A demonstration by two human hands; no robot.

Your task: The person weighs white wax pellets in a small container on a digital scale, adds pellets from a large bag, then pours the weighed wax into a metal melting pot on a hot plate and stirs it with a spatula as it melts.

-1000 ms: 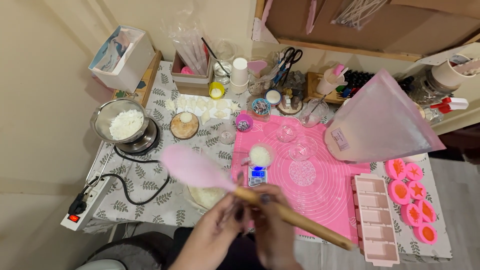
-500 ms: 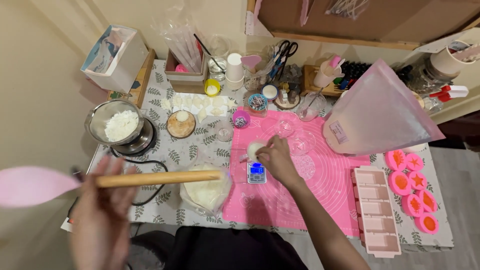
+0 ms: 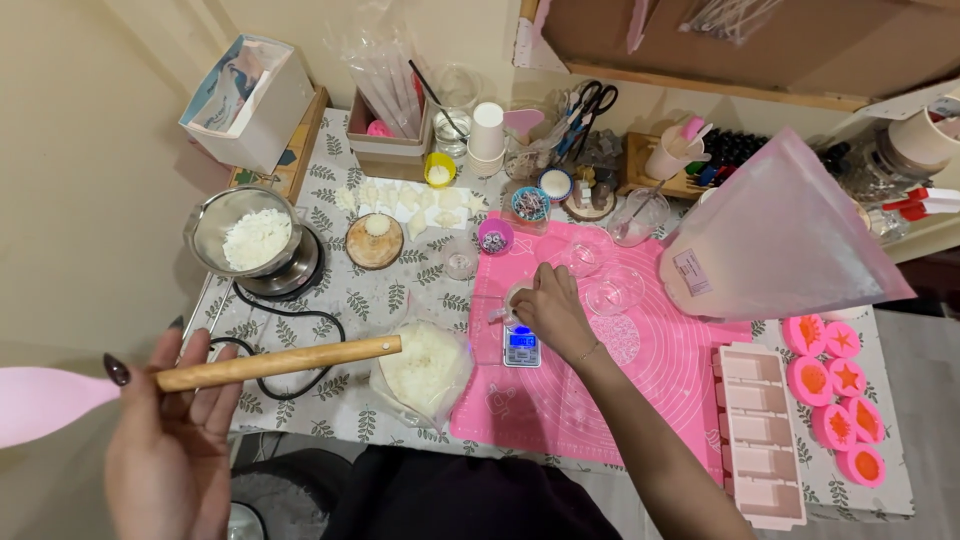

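The left hand was closed around the wooden handle of a pink spatula, held in the air off the near left edge of the counter; the blade ran out past the left side of the view and the handle tip hung over a clear bag of white flakes. The right hand reached across the pink mat, fingers pinched on a small cup standing on the little scale, mostly hidden under the hand. Far of that hand lay glass bowls, close together. A large pink bag filled the right far part of the mat. A long pink mould and round pink moulds sat along the right near edge. At far left a metal bowl of flakes rested on a hotplate, its black cable looping across the open stretch of patterned cloth between it and the bag.
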